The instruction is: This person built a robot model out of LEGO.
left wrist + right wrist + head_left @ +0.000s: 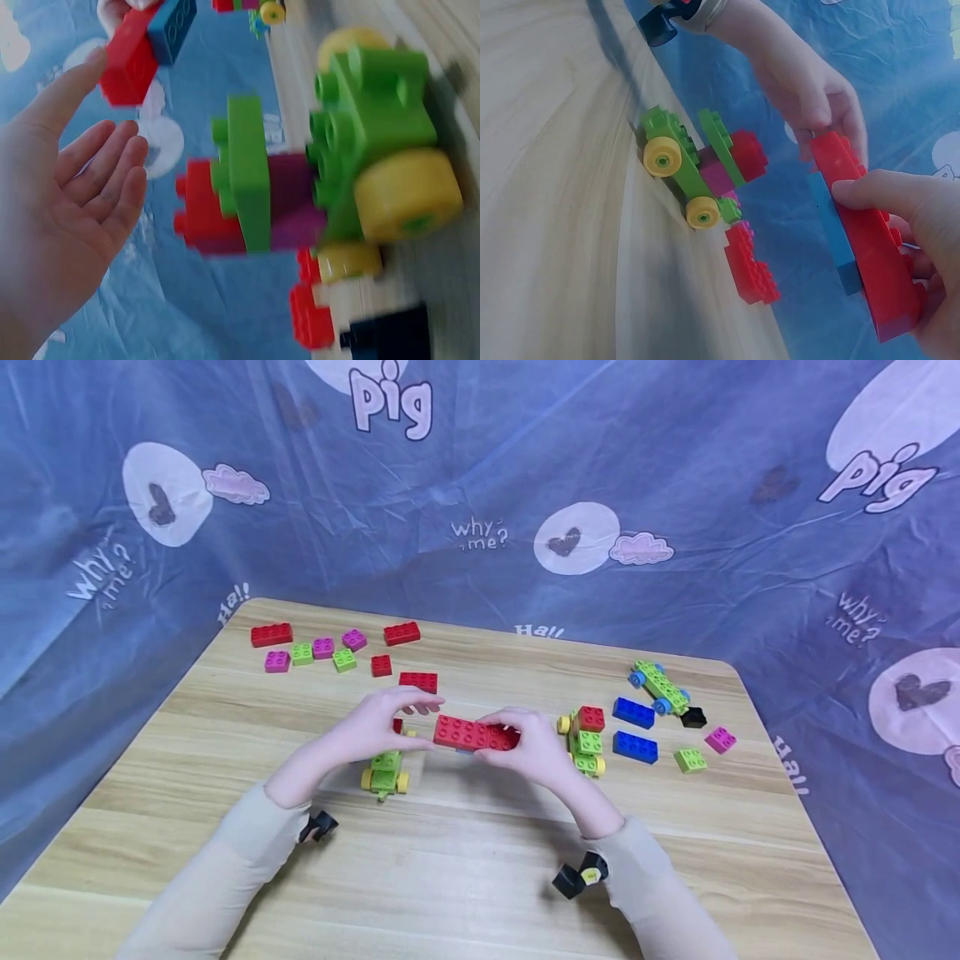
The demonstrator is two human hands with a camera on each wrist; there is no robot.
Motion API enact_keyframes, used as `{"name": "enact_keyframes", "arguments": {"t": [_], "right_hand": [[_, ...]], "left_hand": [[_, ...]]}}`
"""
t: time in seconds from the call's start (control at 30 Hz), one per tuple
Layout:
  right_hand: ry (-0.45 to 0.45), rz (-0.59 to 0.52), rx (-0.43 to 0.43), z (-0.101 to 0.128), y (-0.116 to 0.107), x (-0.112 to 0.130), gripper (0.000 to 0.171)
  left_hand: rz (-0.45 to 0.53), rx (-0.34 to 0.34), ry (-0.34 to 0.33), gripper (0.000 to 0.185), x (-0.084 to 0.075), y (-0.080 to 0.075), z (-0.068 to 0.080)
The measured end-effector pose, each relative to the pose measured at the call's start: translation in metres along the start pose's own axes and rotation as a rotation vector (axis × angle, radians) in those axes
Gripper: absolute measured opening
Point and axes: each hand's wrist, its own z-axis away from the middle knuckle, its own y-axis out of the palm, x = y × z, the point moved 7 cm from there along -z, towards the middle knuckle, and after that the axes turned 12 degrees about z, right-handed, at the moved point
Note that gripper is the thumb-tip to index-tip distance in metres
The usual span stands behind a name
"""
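Observation:
Above the middle of the table, my right hand (528,745) pinches a long red brick piece (459,732), thumb on one side and fingers on the other. A blue brick (832,229) is fixed to its underside. My left hand (367,724) is at the piece's left end, its fingers extended and loosely bent, the thumb at or very near the red end. Below the left hand stands a green toy car (386,762) with yellow wheels, partly hidden. In the left wrist view it carries magenta, green and red bricks (214,206).
A second green car (588,743) with yellow wheels and a red brick stands right of my hands. Farther right lie blue bricks (635,747), a blue-wheeled green base (660,685), and black, pink and green bricks. Several red (272,635), pink and green bricks lie back left.

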Motion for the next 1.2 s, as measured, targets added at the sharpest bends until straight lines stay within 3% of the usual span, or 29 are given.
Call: {"name": "enact_keyframes", "arguments": {"t": [0.23,0.4,0.57,0.7,0.83,1.2], "right_hand": [[0.034,0.011,0.016,-0.001,0.003,-0.002,0.038],[0.055,0.025,0.026,-0.003,0.005,-0.005,0.038],[0.060,0.015,0.032,-0.005,0.008,-0.006,0.038],[0.061,0.010,0.031,-0.006,0.010,-0.008,0.038],[0.060,0.010,0.034,-0.006,0.012,-0.009,0.038],[0.045,0.012,0.035,-0.007,0.014,-0.010,0.037]], "left_hand": [[0.053,-0.017,-0.076,0.056,0.023,-0.022,0.011],[0.060,-0.002,-0.128,0.060,0.037,-0.030,0.017],[0.055,0.051,-0.164,0.062,0.046,-0.028,0.021],[0.049,0.092,-0.155,0.059,0.050,-0.025,0.023],[0.054,0.104,-0.139,0.053,0.052,-0.024,0.022],[0.057,0.155,-0.195,0.054,0.061,-0.022,0.024]]}}
